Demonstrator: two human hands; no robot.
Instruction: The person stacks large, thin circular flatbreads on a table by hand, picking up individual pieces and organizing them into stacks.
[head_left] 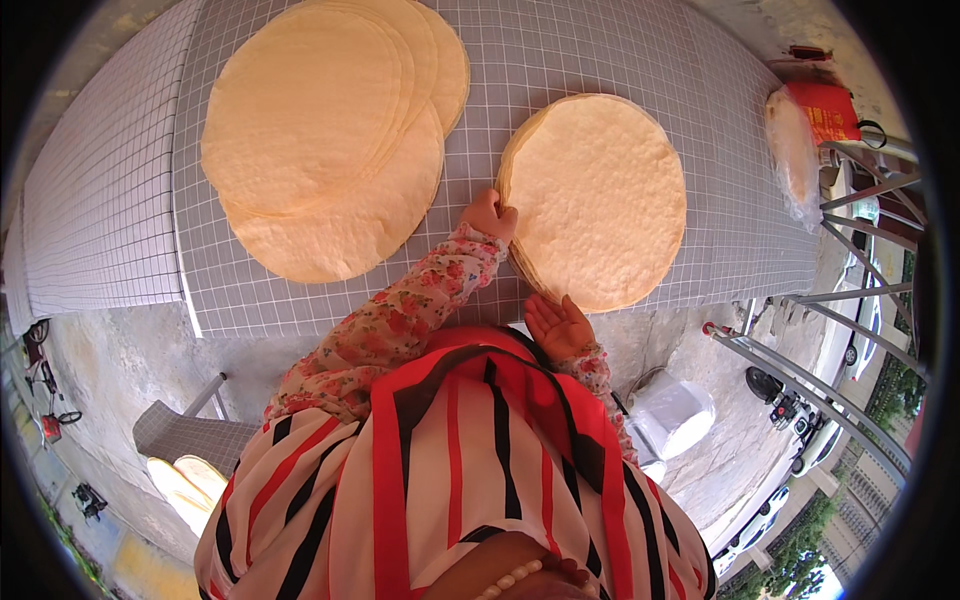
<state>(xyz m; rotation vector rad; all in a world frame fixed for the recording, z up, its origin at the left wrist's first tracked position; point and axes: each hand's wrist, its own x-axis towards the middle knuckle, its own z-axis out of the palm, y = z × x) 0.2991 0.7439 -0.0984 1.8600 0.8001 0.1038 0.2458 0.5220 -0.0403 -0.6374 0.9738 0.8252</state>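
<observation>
A tall, neat stack of round pale flatbreads (600, 200) lies on the table, right of the middle. My left hand (489, 217) is closed at the stack's left edge, fingers curled and thumb against the rims of the flatbreads; how many layers it pinches is hidden. At the near edge of that stack, my right hand (558, 325) is open with the palm turned up and fingers apart, its tips by the lowest rims. To the left, a second, looser pile of flatbreads (310, 110) is fanned out in overlapping rounds.
A grey checked cloth (490, 60) covers the table, whose near edge runs just before me. At the right end sit a clear plastic bag (793, 160) and a red bag (825, 110). Metal frame bars (800, 380) stand to the right; more flatbreads (185, 485) lie behind left.
</observation>
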